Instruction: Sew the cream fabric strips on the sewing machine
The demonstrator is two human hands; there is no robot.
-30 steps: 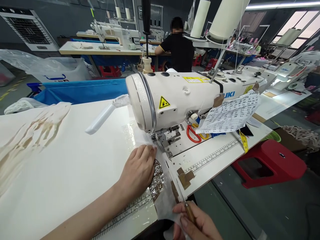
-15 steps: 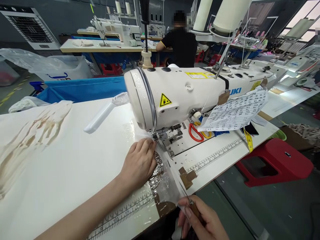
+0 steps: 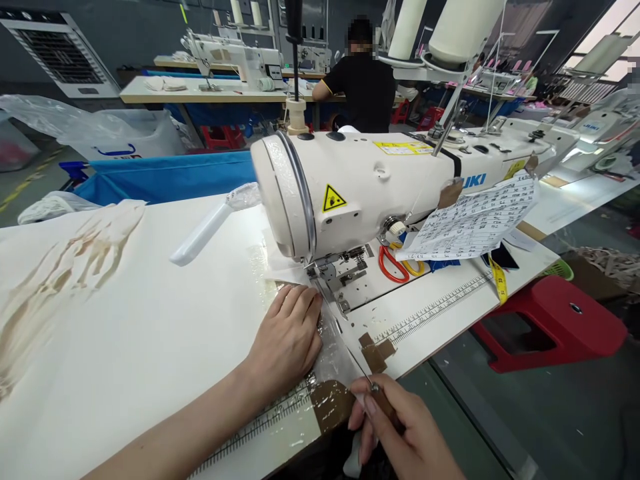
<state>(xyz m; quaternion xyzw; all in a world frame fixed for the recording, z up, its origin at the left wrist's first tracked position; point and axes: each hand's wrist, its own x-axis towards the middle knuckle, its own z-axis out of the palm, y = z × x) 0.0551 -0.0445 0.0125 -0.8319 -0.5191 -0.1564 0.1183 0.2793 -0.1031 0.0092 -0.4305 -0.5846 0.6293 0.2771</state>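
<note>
My left hand point(image 3: 289, 330) lies on the machine bed by the needle, fingers bent and pressed together on thin white fabric point(image 3: 334, 353); its fingertips are partly hidden. The fabric runs in a narrow strip from the presser foot point(image 3: 311, 268) toward me. My right hand point(image 3: 387, 420), at the table's front edge, is closed round the wooden handle of an awl point(image 3: 384, 402). The awl's thin metal shaft points up along the strip toward the foot. Between thumb and fingers that hand also pinches the fabric's near end, which hangs below. The white sewing machine point(image 3: 355, 193) stands over the work.
Red-handled scissors point(image 3: 393, 265) lie behind the needle area. A handwritten sheet point(image 3: 470, 220) hangs on the machine. Beige fabric pieces point(image 3: 85, 267) lie on the left. A red stool point(image 3: 555, 323) stands at right. A person in black point(image 3: 367, 93) sits at the back, facing away.
My left hand has slid back toward me, away from the needle, baring white fabric by the foot. My right hand has shifted slightly up and left, still holding the awl.
</note>
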